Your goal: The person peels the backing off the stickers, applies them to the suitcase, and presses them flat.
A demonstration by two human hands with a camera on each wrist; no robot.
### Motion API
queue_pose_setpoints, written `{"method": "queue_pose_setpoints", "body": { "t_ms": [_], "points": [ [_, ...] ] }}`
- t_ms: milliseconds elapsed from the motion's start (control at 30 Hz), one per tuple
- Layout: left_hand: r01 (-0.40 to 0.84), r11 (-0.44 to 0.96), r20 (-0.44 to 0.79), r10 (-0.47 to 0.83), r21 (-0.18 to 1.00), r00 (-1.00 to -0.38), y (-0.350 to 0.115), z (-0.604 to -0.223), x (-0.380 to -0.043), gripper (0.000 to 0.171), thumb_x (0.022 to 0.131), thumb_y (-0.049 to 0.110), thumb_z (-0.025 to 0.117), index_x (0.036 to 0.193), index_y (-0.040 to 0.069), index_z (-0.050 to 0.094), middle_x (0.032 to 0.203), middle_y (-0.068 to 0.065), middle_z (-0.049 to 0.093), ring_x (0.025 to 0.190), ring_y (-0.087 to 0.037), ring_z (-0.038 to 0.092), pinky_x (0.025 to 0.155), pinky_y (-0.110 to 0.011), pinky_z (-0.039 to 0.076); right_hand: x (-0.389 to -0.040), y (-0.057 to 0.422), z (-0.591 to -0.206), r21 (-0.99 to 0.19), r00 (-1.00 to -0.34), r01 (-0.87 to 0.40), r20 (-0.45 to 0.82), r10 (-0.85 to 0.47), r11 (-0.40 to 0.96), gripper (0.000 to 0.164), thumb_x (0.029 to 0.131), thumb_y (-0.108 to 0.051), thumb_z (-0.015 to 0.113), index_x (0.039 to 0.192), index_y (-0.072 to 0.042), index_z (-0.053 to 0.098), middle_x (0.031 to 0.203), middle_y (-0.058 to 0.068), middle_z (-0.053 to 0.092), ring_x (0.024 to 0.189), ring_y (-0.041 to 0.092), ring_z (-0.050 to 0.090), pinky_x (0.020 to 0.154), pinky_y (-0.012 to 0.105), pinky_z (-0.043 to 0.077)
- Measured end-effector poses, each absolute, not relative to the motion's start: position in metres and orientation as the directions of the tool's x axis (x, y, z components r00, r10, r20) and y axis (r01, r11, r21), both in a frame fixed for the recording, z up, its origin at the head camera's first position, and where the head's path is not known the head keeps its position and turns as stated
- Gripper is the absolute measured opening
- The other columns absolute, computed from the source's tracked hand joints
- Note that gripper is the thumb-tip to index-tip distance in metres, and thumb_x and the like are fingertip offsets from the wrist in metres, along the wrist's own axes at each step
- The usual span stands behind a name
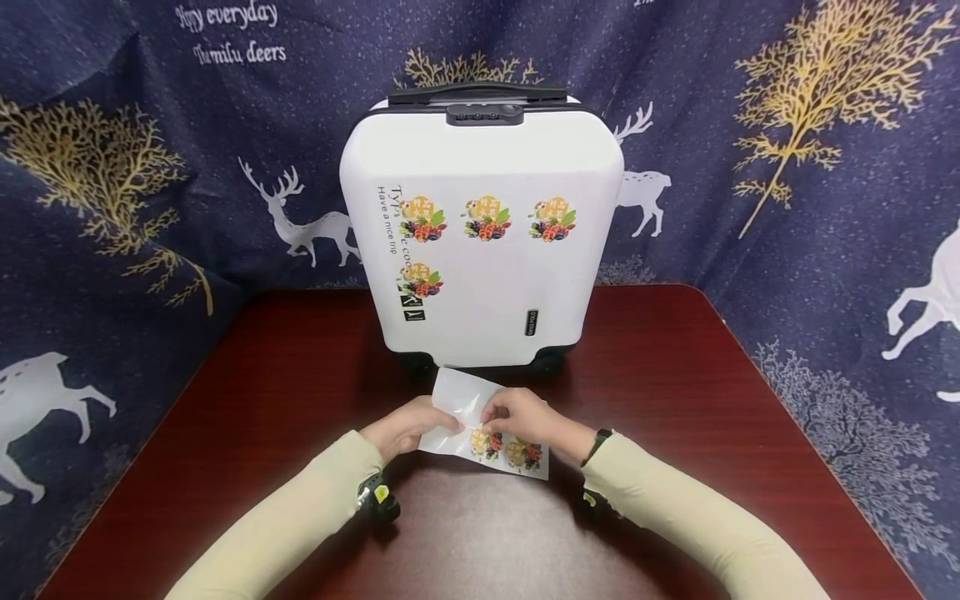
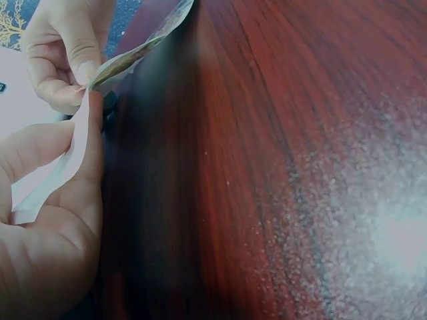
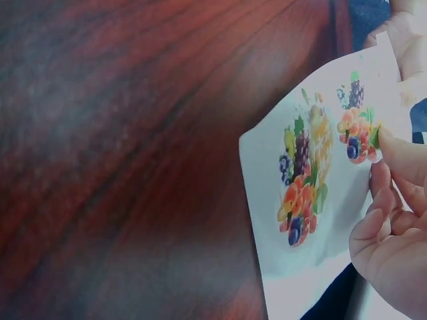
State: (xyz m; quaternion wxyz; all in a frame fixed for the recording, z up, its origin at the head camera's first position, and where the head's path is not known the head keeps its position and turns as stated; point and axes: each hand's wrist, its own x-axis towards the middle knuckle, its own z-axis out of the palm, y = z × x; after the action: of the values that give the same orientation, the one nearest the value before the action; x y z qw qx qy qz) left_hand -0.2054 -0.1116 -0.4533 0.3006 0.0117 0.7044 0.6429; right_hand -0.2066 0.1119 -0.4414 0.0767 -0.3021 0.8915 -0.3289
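Before suitcase (image 1: 480, 287): left hand (image 1: 411, 426), right hand (image 1: 528, 416) pinch sticker sheet (image 1: 502, 455) (table (image 1: 660, 383) edges well apart).

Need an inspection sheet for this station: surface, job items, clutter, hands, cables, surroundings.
Surface: dark red wood-grain table, glare on it.
Job items: sticker sheet, two fruit stickers showing; white hard-shell suitcase upright, four matching stickers on its front.
Clutter: nothing seen.
Left hand: grips the sheet.
Right hand: pinches at a sticker's edge; whether it's lifting, can't tell.
Cables: nothing seen.
Surroundings: navy fabric backdrop, white deer, gold trees.
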Motion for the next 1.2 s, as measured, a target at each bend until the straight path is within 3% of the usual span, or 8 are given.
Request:
{"method": "queue_pose_setpoints", "body": {
  "t_ms": [367, 700, 1200],
  "points": [
    [-0.393, 0.185, -0.434, 0.355, 0.901, -0.828, -0.111, -0.454, -0.203, 0.036, 0.084, -0.005, 0.064, 0.119, -0.009, 0.058, 0.097, -0.006, 0.068, 0.084, -0.013, 0.068, 0.078, -0.028, 0.061, -0.207, 0.117, -0.441, -0.615, -0.833, -0.441, 0.011, -0.553, 0.653, 0.008, 0.091, -0.022, 0.075, 0.087, -0.015, 0.075, 0.087, -0.003, 0.073, 0.075, 0.000, 0.049, 0.073, 0.023, 0.041],
    [-0.393, 0.160, -0.424, 0.377, 0.905, -0.823, -0.113, -0.457, -0.199, 0.034, 0.086, -0.003, 0.063, 0.119, -0.008, 0.058, 0.095, -0.004, 0.069, 0.081, -0.011, 0.069, 0.075, -0.025, 0.061, -0.205, 0.120, -0.439, -0.695, -0.800, -0.454, 0.041, -0.599, 0.558, 0.010, 0.092, -0.015, 0.073, 0.086, -0.007, 0.074, 0.085, 0.003, 0.072, 0.068, -0.002, 0.045, 0.064, 0.016, 0.042],
    [-0.381, 0.147, -0.408, 0.375, 0.913, -0.833, -0.113, -0.455, -0.197, 0.033, 0.086, -0.004, 0.063, 0.118, -0.008, 0.058, 0.097, -0.006, 0.070, 0.081, -0.012, 0.069, 0.077, -0.027, 0.062, -0.207, 0.126, -0.441, -0.705, -0.777, -0.482, 0.070, -0.626, 0.519, 0.011, 0.091, -0.012, 0.073, 0.084, -0.004, 0.073, 0.086, 0.007, 0.074, 0.071, -0.003, 0.047, 0.067, 0.015, 0.044]
  ]
}}
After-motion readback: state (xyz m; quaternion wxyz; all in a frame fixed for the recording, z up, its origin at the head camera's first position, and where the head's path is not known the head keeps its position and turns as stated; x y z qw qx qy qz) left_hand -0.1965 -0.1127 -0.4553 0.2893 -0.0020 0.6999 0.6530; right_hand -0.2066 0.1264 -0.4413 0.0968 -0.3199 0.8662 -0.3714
